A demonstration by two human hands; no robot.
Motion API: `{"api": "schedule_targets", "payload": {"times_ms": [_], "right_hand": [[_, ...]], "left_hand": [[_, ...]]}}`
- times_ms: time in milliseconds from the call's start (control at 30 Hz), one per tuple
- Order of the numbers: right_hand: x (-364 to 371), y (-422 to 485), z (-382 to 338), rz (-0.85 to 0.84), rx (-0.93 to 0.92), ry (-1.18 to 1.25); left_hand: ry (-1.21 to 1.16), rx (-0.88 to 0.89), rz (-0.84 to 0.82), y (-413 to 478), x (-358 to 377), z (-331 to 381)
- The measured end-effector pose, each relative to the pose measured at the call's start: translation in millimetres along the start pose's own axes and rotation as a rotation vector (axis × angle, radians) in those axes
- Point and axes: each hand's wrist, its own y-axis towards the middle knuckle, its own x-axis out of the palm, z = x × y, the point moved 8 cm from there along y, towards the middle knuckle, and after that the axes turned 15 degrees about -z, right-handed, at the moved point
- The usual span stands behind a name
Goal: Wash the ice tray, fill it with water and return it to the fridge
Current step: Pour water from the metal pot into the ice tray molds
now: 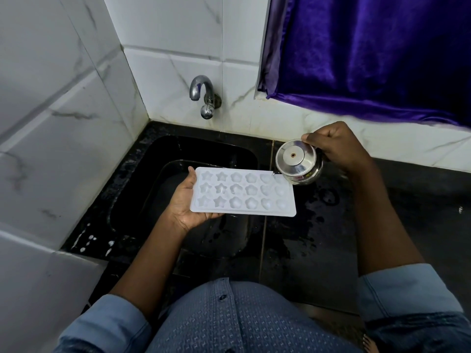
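A white ice tray (244, 193) with star, flower and heart moulds is held flat above the black sink (142, 179). My left hand (184, 202) grips its left end from below, thumb on the rim. My right hand (336, 149) holds a small steel jug (298, 161) with a lid, tilted so its spout touches the tray's far right corner. A thin trickle of water shows at the spout.
A chrome tap (204, 95) is fixed to the tiled wall behind the sink, no water running from it. The black counter (318, 225) to the right is wet. A purple curtain (369, 52) hangs at the upper right. White marble-patterned tiles line the left wall.
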Motion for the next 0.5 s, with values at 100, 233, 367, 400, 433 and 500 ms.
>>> {"api": "schedule_targets", "payload": {"times_ms": [100,233,367,400,433,500], "right_hand": [[-1,1,-1,0.005,-0.002,-0.003],[-1,2,2,0.013,-0.006,0.015],[-5,0,11,0.039,0.016,0.04],[-6,0,13,0.045,0.025,0.041],[-7,-1,15,0.052,0.035,0.039],[-8,-3,18,0.059,0.049,0.033]], "left_hand": [[-0.011,-0.005,0.007,-1,0,-1],[-0.013,-0.006,0.012,0,2,0],[-0.002,-0.002,0.017,-1,1,2],[-0.002,0.001,0.018,-2,1,3],[-0.004,0.004,0.019,-2,1,3],[-0.01,0.011,0.022,-3,2,4]]}}
